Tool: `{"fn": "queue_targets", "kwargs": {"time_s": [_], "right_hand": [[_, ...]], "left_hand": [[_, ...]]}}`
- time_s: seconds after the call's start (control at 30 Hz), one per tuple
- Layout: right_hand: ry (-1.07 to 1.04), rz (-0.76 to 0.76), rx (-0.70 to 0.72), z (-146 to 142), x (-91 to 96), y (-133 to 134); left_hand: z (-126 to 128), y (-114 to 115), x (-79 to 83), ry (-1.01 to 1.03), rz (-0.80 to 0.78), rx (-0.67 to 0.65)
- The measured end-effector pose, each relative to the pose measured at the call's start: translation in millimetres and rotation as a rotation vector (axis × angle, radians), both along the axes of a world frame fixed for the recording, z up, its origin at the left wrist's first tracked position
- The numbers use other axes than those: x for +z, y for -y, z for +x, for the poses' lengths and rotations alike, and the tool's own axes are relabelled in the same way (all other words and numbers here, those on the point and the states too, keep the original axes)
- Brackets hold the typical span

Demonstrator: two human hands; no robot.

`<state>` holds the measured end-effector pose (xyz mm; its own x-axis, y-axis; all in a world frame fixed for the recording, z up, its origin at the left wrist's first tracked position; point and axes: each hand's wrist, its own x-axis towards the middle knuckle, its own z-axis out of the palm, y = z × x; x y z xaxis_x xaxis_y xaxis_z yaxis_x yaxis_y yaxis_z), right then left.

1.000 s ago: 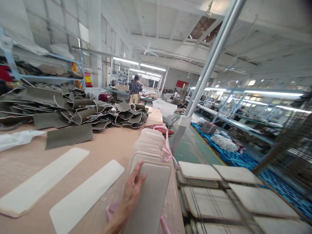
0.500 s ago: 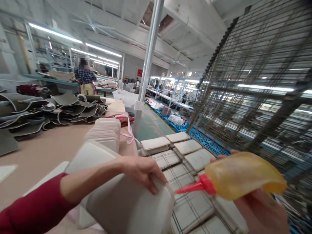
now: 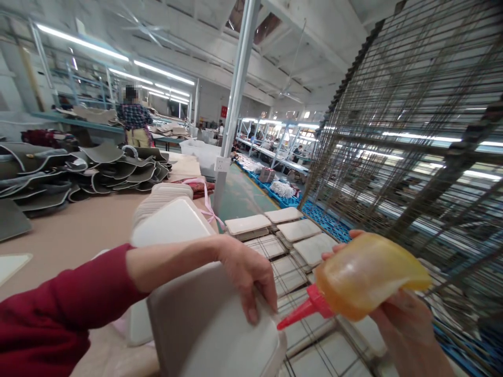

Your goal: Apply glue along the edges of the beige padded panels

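Low in the frame's centre, above the worktop (image 3: 78, 230) edge: left hand (image 3: 245, 269) fingers curled over a stiff, light grey panel (image 3: 212, 330), best gripped by its edge; lower right, right hand (image 3: 408, 327) wrapped around a soft, squeezable glue bottle (image 3: 365, 275).

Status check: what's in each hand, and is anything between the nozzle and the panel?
Left hand grip shut on grey panel, top edge. Right hand grip shut on glue bottle, red nozzle aimed at panel corner. Nothing between.
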<state>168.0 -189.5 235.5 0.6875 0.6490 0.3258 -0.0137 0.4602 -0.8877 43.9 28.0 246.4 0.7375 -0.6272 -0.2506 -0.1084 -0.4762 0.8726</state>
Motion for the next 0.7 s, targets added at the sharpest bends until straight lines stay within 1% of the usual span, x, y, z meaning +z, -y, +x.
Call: {"fn": "queue_targets", "kwargs": {"time_s": [0.07,0.17,0.3,0.43,0.5,0.57,0.7], "right_hand": [[-0.077,0.029,0.034,-2.4,0.4,-3.3],[-0.036,0.031,0.057,-2.0,-0.4,-7.5],[-0.001,0.021,0.033,-2.5,-0.2,-11.9],[-0.043,0.011,0.009,-9.0,-1.2,-11.8],[-0.082,-0.019,-0.050,-10.3,-5.3,-9.8],[-0.077,-0.045,-0.112,-6.2,-12.7,-7.0],[0.089,-0.017,-0.125,19.8,-32.0,0.5]], "left_hand": [[-0.7,0.1,1.6,-0.010,0.007,-0.010],[-2.2,-1.5,3.2,-0.022,0.000,-0.011],[-4.4,-6.5,1.3,-0.043,-0.045,0.011],[-7.1,-14.9,-2.5,-0.055,-0.071,0.036],[-8.8,-19.8,-3.0,-0.042,-0.083,0.051],[-10.4,-24.3,-2.5,-0.030,-0.091,0.066],[-13.1,-31.7,-1.5,-0.030,-0.102,0.097]]}}
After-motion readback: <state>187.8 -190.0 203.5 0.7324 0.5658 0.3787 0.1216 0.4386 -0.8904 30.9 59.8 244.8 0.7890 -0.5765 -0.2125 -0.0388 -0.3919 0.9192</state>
